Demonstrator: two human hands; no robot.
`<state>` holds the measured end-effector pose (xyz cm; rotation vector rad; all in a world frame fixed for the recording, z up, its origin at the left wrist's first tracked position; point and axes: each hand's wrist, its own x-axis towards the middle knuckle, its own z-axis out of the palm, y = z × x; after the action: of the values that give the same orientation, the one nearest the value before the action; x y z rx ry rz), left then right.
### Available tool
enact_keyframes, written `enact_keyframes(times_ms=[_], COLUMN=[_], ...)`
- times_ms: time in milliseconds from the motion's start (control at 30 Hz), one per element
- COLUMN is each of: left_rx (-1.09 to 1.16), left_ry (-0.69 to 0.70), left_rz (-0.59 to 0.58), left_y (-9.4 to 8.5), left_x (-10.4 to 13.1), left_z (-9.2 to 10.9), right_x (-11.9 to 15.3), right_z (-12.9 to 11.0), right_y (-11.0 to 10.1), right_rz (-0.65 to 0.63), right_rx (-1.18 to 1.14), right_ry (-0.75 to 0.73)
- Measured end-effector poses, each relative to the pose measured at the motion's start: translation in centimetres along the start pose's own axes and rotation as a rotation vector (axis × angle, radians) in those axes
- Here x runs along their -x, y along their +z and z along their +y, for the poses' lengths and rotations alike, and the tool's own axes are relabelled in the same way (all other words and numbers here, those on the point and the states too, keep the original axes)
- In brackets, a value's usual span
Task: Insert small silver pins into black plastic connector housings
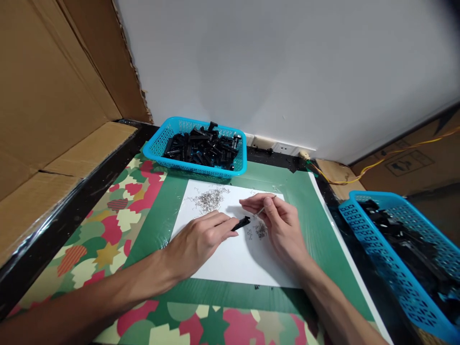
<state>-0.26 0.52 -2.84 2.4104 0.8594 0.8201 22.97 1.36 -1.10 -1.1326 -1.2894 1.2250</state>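
My left hand [203, 239] is closed on a small black plastic piece [243, 223], whose notched end sticks out past the fingertips. My right hand [283, 223] pinches a thin metal tool [260, 211], slim like a rod or tweezers; its exact kind is hard to make out. The tool's tip points down towards the black piece, and I cannot tell if they touch. Both hands are over a white sheet [223, 266]. On it lie a larger heap of tiny wire parts [210, 199] and a smaller cluster of wire parts [261, 230] beside my right hand.
A blue basket [194, 167] full of black plastic pieces stands against the wall. Another blue basket [381, 268] with black pieces is at the right. Cardboard [53, 72] walls the left side. Yellow wires [362, 171] run from an outlet [285, 147].
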Motion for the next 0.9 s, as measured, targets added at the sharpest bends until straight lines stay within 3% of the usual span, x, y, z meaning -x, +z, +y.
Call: enact_keyframes(times_ms=[200, 567, 900], left_rx=[-0.034, -0.038, -0.018], left_ry=[0.012, 0.01, 0.032], left_rz=[0.014, -0.016, -0.004], left_y=[0.2, 0.3, 0.2], left_x=[0.1, 0.3, -0.1], left_z=[-0.2, -0.2, -0.3], right_x=[0.1, 0.5, 0.6], right_z=[0.6, 1.4, 0.9], right_y=[0.6, 1.3, 1.9], right_rz=[-0.022, 0.05, 0.078], right_rx=[-0.01, -0.082, -0.032], right_ry=[-0.009, -0.003, -0.033])
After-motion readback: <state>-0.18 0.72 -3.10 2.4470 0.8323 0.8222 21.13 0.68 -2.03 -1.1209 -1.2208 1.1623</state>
